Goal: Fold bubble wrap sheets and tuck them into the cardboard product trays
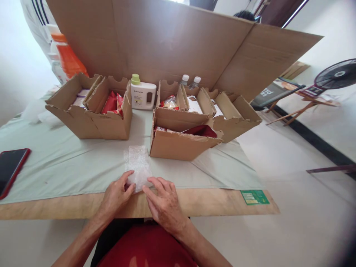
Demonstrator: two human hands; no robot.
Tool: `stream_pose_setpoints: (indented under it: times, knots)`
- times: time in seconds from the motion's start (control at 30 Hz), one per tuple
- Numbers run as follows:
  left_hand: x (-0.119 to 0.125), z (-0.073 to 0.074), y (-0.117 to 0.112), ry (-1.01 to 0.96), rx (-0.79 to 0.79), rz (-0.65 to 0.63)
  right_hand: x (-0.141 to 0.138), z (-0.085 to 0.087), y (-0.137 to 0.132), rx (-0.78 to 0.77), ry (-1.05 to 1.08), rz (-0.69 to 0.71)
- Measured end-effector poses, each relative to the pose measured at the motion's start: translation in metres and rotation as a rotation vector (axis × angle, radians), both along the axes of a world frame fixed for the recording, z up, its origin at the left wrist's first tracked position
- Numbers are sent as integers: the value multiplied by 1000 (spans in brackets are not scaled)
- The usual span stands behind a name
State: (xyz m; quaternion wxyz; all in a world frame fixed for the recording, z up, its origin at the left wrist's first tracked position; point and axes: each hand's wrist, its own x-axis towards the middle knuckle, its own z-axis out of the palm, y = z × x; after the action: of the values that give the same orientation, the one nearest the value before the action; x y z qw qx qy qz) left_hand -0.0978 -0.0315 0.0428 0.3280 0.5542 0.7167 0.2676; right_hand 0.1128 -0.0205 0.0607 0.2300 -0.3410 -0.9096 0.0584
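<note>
Translucent bubble-wrap sheet (138, 159) between bare left hand (118, 193) and right hand (165, 202)
It lies left of the nearest open brown cardboard box (176, 146); both hands half-curled at its edges, whether gripping cannot be told; uneven finger pressure could skew or crumple it.

At six o'clock the person wears a dark red top (144, 246), with small orange patches (133, 262) near the lower picture edge. Black cloth (109, 231) shows toward seven o'clock. The forearms (90, 231) are bare.
</note>
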Motion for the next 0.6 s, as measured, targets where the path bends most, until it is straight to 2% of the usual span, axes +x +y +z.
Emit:
stream_pose_setpoints:
  times: [0.07,0.13,0.2,0.27,0.37,0.43,0.6]
  knots:
    - [-1,1,-1,-4,1,2,4,7,-1,-18,33,34]
    - [-1,1,-4,-17,17,8,7,9,3,-100,86,30]
    - [-1,2,-7,-35,39,8,8,2,12,-267,188,-48]
    - [0,3,-9,-47,40,9,5,-9,22,-504,306,-125]
    - [0,5,-11,-76,28,18,-2,-25,32,-784,412,-169]
    - [0,5,-10,-102,33,5,-7,-30,33,-818,427,-204]
    - [5,2,-5,-14,-29,17,-15,-34,31,-682,342,-280]
